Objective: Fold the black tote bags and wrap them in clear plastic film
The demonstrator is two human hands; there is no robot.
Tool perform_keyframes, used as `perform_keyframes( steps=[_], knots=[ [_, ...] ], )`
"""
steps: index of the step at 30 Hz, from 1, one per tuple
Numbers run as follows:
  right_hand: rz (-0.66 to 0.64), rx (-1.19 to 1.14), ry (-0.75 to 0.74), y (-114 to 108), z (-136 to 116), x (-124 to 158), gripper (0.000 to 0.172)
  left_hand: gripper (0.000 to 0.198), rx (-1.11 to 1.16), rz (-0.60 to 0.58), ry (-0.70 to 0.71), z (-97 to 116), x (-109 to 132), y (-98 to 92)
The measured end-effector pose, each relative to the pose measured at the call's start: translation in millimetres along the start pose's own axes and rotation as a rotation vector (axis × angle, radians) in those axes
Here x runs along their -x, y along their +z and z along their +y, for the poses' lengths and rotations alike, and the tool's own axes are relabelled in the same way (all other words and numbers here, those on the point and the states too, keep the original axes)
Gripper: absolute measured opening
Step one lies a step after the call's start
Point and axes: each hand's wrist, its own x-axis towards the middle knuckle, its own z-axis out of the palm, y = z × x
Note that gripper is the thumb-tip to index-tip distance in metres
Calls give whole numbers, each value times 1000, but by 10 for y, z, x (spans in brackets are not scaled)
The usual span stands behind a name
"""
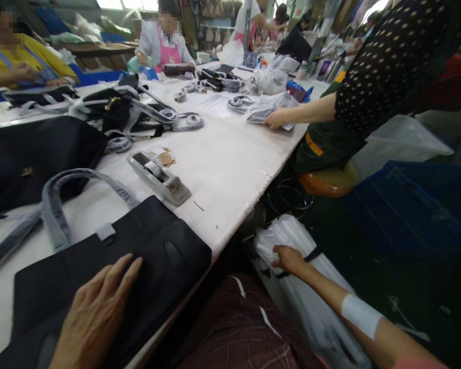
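Note:
A black handbag lies flat near the table's edge, its handles wrapped in clear plastic and a small pale piece at its top edge. My left hand rests on the bag with its fingers stretched out. Down beside the table, my right hand has its fingers curled against the upper end of a bundle of clear plastic bags, tied round with a dark band. Its fingertips seem to pinch the plastic. A grey tape dispenser stands just beyond the handbag.
More black bags and wrapped straps cover the table's left side. At right, a co-worker's hand holds a plastic-wrapped item. A stool and a blue crate stand beside the table. Other people sit further back.

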Motion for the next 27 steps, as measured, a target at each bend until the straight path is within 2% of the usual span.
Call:
perform_keyframes(
  steps=[3,5,9,11,13,16,20,24,27],
  knots=[
    [1,103,9,121,-36,19,38,51,-19,-110,96,132,-308,-162],
    [2,142,21,170,-50,43,36,44,-49,-150,101,248,-507,-225],
    [41,151,74,134,-78,50,21,28,30,-4,-5,383,-757,-151],
    [110,145,133,41,-61,24,20,22,246,57,-139,341,-792,-54],
    [198,149,210,-87,-5,-19,29,20,522,77,-267,255,-792,27],
    [283,181,310,-278,128,-101,31,21,770,91,-324,159,-777,74],
    [226,237,398,-396,274,-210,28,25,812,104,-339,161,-785,50],
    [118,267,443,-367,321,-300,29,26,804,88,-333,185,-800,55],
    [100,266,463,-370,324,-361,29,25,806,86,-344,185,-802,78]
  ],
)
